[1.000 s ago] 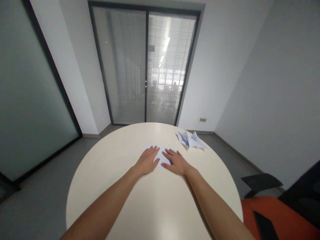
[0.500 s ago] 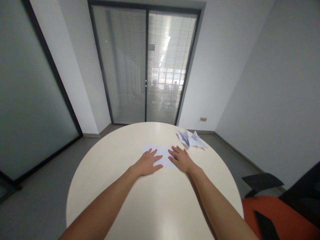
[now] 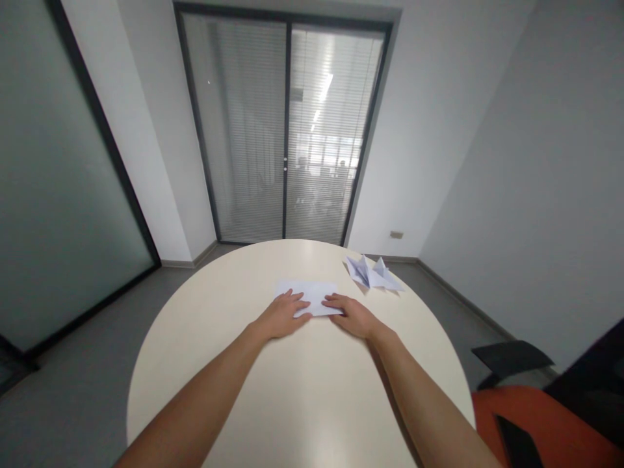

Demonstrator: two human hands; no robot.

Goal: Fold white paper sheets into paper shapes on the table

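Head cam: looking down on rd. cream table (image 3: 302,396), w/ soft glare nr. the bottom. In far half, flat white paper (image 3: 316,292) under L & R hands. Left hand (image 3: 283,317) w/ fingers spread; right hand (image 3: 355,316) w/ fingers mostly together, can't tell if pinching nr. edge. Folded paper shapes (image 3: 373,278) by far R rim. Beyond, glass doors (image 3: 322,143) w/ blinds; at R, orange chair (image 3: 550,416); at L, frosted panel (image 3: 53,195).

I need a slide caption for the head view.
Left hand and right hand on white paper; folded paper shapes farther right.
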